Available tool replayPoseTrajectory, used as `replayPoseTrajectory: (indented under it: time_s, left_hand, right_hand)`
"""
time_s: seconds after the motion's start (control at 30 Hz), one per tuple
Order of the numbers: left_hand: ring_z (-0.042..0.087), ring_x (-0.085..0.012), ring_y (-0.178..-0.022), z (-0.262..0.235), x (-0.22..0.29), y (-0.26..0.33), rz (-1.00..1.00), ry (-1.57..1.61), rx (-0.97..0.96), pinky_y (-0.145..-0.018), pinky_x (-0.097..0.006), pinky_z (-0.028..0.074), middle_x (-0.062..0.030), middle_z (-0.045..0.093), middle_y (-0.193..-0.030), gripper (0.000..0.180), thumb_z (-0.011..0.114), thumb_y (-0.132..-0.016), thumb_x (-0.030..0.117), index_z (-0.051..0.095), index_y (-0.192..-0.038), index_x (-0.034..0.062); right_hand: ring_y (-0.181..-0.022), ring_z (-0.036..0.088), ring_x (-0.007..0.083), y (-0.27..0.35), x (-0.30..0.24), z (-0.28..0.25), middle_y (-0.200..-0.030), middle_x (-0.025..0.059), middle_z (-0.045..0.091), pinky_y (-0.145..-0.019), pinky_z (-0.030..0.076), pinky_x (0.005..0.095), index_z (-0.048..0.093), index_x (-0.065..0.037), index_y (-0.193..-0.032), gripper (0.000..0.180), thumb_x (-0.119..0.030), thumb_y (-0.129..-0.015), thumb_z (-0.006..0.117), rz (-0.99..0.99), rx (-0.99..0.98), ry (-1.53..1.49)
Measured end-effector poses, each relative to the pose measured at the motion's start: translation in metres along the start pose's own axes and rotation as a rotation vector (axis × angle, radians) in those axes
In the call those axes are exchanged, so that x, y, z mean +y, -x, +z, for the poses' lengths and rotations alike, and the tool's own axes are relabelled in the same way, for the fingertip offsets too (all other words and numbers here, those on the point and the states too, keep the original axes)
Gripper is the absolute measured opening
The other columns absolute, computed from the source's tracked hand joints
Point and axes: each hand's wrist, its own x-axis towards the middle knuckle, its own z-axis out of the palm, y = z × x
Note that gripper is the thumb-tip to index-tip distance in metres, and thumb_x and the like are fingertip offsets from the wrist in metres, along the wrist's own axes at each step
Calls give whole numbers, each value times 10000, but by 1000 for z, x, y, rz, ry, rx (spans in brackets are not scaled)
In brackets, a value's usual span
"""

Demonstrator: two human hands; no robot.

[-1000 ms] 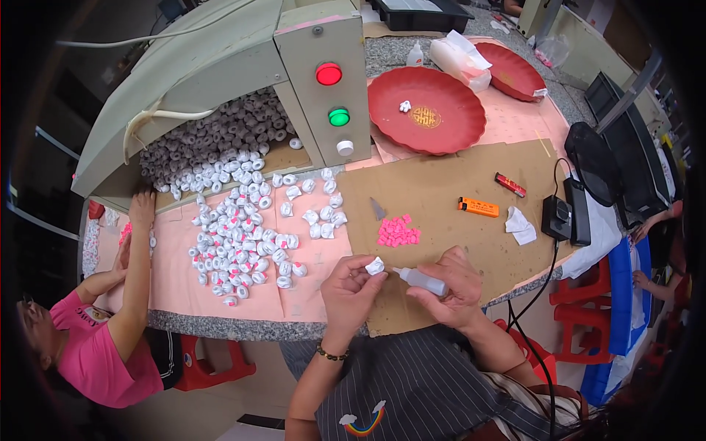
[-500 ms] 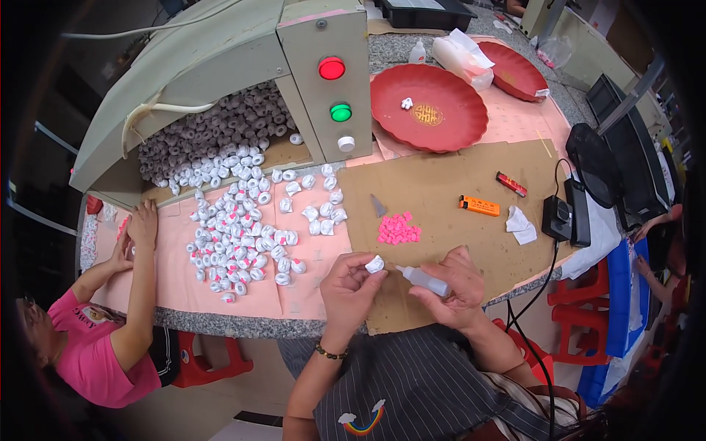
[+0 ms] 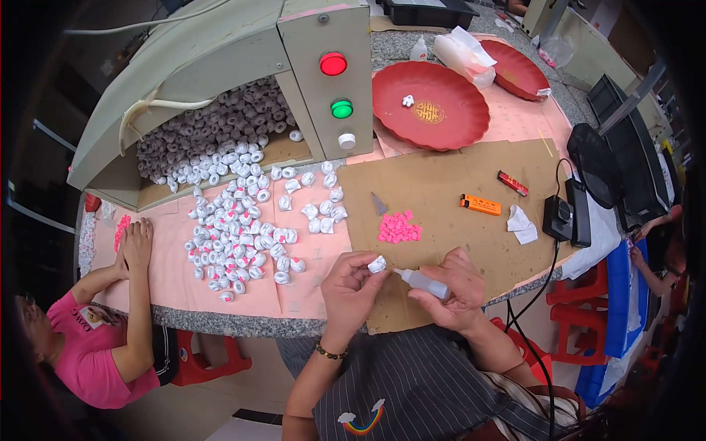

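My left hand pinches a small white rounded piece between thumb and fingertips, above the near edge of a brown cardboard sheet. My right hand is wrapped round a small translucent squeeze bottle. The bottle lies tilted, its thin nozzle aimed left and close to the white piece; whether they touch I cannot tell. Just beyond my hands is a heap of small bright pink bits. A pointed grey blade-like piece lies beside them.
Left of the cardboard, many white pieces, some with pink bits, cover pink paper beside a grey machine full of grey pieces. Lighters, a black device with cables and a red tray lie around. A co-worker sits left.
The co-worker's hands have come together at the left edge of the pink paper, uncovering pink bits there. My own hands, the white piece and the bottle stay nearly in place.
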Motion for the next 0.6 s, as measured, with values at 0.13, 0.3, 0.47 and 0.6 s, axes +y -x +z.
replayPoseTrajectory:
  time_s: [0.13, 0.3, 0.47, 0.6]
  left_hand:
    - [611, -161, -965, -1, -1, 0, -3, 0, 1, -829, -250, 531, -89, 540, -1089, 293, 601, -789, -176, 570, -1062, -76]
    - [611, -121, -892, 2, 4, -1, -11, -18, 44, -788, -228, 518, -77, 584, -1024, 277, 613, -788, -160, 575, -1046, -65]
    - [601, -107, -900, 2, 6, 0, -13, -31, 55, -790, -220, 506, -63, 594, -987, 279, 618, -787, -154, 573, -1045, -58]
    - [600, -101, -909, -1, 3, 0, -31, -40, 51, -755, -203, 515, -66, 559, -1058, 284, 611, -786, -163, 573, -1047, -57]
  right_hand:
    - [-542, 433, 209, 1, 1, -1, -602, 76, 530, -574, 340, 321, 643, 8, -901, 325, -111, -642, 800, 16, 4, 0]
    - [-572, 487, 151, 13, 5, -3, -663, 65, 578, -563, 375, 275, 637, 15, -897, 271, -71, -677, 770, 275, 78, -208]
    - [-629, 567, 109, 15, 18, -6, -734, 75, 618, -580, 456, 225, 607, -4, -862, 167, -5, -726, 703, 809, 341, -691]
    - [-619, 574, 112, 3, 30, -8, -738, 79, 617, -582, 478, 240, 542, -34, -779, 127, 28, -755, 650, 758, 228, -674]
